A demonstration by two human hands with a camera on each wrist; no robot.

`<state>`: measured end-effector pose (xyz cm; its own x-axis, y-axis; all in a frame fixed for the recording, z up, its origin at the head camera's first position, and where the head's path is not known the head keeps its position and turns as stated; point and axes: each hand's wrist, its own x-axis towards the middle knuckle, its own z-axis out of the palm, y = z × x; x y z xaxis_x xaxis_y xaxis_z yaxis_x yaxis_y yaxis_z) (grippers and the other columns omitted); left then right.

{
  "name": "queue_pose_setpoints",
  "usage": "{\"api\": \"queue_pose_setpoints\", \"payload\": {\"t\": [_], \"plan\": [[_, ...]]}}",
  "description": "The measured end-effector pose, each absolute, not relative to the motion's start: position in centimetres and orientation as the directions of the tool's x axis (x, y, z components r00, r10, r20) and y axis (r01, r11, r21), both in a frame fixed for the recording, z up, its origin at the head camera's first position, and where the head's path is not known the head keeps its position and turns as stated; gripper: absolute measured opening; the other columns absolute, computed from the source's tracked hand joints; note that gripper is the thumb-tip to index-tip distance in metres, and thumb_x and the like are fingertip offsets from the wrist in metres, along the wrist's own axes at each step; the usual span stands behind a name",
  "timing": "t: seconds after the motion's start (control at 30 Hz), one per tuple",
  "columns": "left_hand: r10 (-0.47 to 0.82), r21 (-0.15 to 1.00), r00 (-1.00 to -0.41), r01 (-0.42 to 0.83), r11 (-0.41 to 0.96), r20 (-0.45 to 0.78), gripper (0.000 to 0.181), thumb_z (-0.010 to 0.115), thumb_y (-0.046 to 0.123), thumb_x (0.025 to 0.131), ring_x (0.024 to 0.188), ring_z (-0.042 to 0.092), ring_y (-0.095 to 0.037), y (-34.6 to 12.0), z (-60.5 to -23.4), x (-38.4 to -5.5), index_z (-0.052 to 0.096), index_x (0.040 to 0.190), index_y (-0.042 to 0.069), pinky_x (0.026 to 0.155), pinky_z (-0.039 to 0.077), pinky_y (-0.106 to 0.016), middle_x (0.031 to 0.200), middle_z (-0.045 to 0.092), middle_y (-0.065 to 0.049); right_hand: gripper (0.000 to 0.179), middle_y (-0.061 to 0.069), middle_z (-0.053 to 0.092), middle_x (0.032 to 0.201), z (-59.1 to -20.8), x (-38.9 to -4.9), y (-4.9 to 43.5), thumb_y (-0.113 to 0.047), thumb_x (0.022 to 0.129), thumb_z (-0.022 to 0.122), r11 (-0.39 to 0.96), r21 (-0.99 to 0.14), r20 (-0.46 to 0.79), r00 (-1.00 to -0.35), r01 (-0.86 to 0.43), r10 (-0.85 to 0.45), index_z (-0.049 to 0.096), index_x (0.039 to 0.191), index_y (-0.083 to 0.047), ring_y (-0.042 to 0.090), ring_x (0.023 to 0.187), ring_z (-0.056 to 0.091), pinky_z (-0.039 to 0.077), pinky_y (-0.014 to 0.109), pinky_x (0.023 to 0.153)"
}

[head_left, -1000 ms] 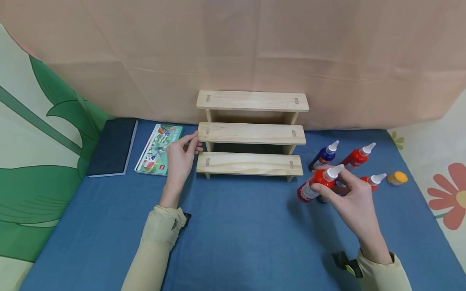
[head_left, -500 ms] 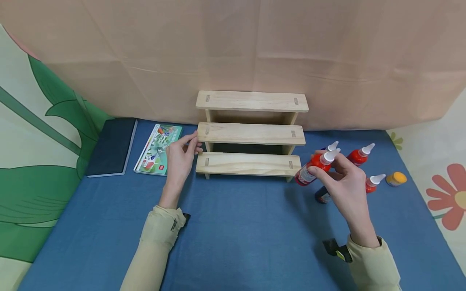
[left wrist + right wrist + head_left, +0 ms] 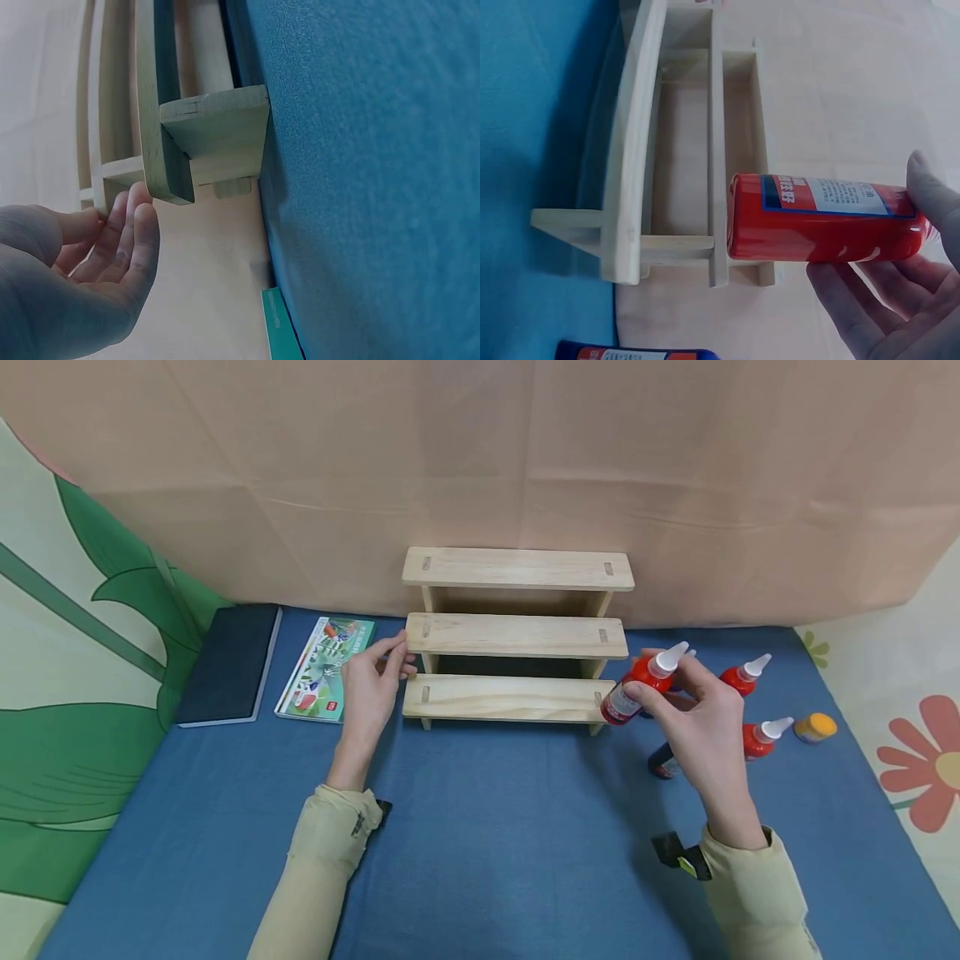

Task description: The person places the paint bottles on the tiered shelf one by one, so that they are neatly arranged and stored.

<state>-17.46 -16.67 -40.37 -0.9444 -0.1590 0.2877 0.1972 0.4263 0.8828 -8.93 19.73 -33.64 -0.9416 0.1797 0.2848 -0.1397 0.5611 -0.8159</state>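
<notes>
A three-step wooden shelf rack (image 3: 517,635) stands at the back of the table. My left hand (image 3: 372,689) pinches the left end of its middle step between thumb and fingers; the left wrist view shows the fingertips (image 3: 140,196) at that board end. My right hand (image 3: 697,722) grips a red squeeze bottle (image 3: 630,693) with a white pointed nozzle, tilted, its base overlapping the right end of the lowest step in the head view. In the right wrist view the bottle (image 3: 825,217) shows a red, white and blue label, thumb and fingers round its nozzle end.
Right of the rack stand red nozzle bottles (image 3: 757,743), a dark blue bottle (image 3: 663,763) partly behind my right hand, and a small yellow-lidded jar (image 3: 817,727). Left lie a colourful booklet (image 3: 322,668) and a dark notebook (image 3: 230,664). A beige cloth (image 3: 517,460) hangs behind.
My right hand has carried the red bottle left and away from me, up to the rack's right end. The left hand has stayed at the middle step.
</notes>
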Motion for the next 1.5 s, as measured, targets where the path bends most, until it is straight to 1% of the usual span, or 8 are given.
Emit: {"api": "queue_pose_setpoints", "payload": {"t": [0.2,0.37,0.57,0.77,0.9,1.0,1.27,1.5], "plan": [[-0.163,0.886,-0.945,0.191,0.423,0.282,0.031,0.062,0.008,0.11,0.082,0.077,-0.033,-16.7,-40.3,-17.4,0.069,0.137,-0.005,0.075,0.065,-0.031,0.102,0.077,-0.023,0.05,0.012,0.072,0.132,-33.1,-10.0,19.1,-0.025,0.099,0.082,0.548,-0.823,0.293,-0.938,-0.148,0.186,0.068,0.143,-0.008,0.026,0.116,0.067,0.054,0.009,0.078],[-0.164,0.883,-0.944,0.192,0.428,0.285,0.031,0.063,0.007,0.109,0.081,0.077,-0.032,-16.6,-40.2,-17.4,0.07,0.137,-0.006,0.079,0.065,-0.044,0.102,0.077,-0.023,0.049,0.012,0.072,0.133,-32.7,-11.1,18.7,-0.022,0.098,0.082,0.541,-0.824,0.312,-0.933,-0.17,0.182,0.069,0.143,-0.009,0.027,0.118,0.066,0.052,0.009,0.08],[-0.158,0.879,-0.943,0.199,0.434,0.292,0.03,0.063,0.007,0.109,0.08,0.077,-0.032,-16.6,-40.2,-17.4,0.07,0.136,-0.006,0.075,0.065,-0.035,0.101,0.077,-0.023,0.049,0.009,0.071,0.136,-32.3,-12.1,18.4,-0.023,0.1,0.08,0.557,-0.809,0.338,-0.925,-0.19,0.175,0.067,0.145,-0.01,0.025,0.121,0.065,0.055,0.016,0.088],[-0.157,0.874,-0.94,0.208,0.439,0.303,0.03,0.063,0.007,0.109,0.08,0.077,-0.033,-16.5,-40.3,-17.4,0.07,0.136,-0.006,0.071,0.062,-0.021,0.101,0.077,-0.023,0.047,0.01,0.068,0.142,-32.4,-13.3,18.2,-0.021,0.105,0.073,0.58,-0.789,0.354,-0.921,-0.202,0.161,0.064,0.148,-0.006,0.026,0.127,0.063,0.06,0.04,0.099],[-0.161,0.872,-0.938,0.211,0.442,0.308,0.03,0.063,0.006,0.109,0.081,0.077,-0.035,-16.5,-40.4,-17.4,0.07,0.136,-0.006,0.071,0.061,-0.018,0.101,0.077,-0.024,0.046,0.012,0.066,0.144,-32.3,-14.0,18.1,-0.019,0.106,0.07,0.581,-0.783,0.373,-0.915,-0.221,0.155,0.062,0.15,-0.005,0.028,0.13,0.062,0.057,0.055,0.104],[-0.164,0.873,-0.938,0.206,0.443,0.305,0.03,0.063,0.006,0.109,0.081,0.078,-0.034,-16.5,-40.3,-17.4,0.07,0.136,-0.005,0.071,0.062,-0.022,0.1,0.077,-0.023,0.047,0.014,0.065,0.145,-32.2,-14.4,18.1,-0.017,0.107,0.068,0.574,-0.783,0.387,-0.91,-0.239,0.149,0.06,0.151,-0.004,0.03,0.131,0.061,0.055,0.059,0.106],[-0.162,0.875,-0.942,0.198,0.441,0.295,0.031,0.062,0.008,0.11,0.081,0.077,-0.032,-16.5,-40.3,-17.4,0.07,0.137,-0.005,0.079,0.065,-0.046,0.101,0.077,-0.023,0.046,0.015,0.06,0.15,-32.0,-15.6,17.9,-0.013,0.109,0.064,0.541,-0.797,0.395,-0.909,-0.267,0.133,0.055,0.153,-0.002,0.031,0.134,0.058,0.051,0.056,0.112],[-0.16,0.875,-0.941,0.203,0.44,0.299,0.03,0.062,0.009,0.11,0.081,0.077,-0.031,-16.5,-40.3,-17.4,0.071,0.136,-0.004,0.076,0.065,-0.039,0.1,0.077,-0.023,0.05,0.013,0.056,0.155,-32.4,-16.5,17.7,-0.005,0.108,0.062,0.48,-0.833,0.378,-0.916,-0.275,0.133,0.05,0.156,-0.001,0.03,0.141,0.053,0.046,0.052,0.118]]}}
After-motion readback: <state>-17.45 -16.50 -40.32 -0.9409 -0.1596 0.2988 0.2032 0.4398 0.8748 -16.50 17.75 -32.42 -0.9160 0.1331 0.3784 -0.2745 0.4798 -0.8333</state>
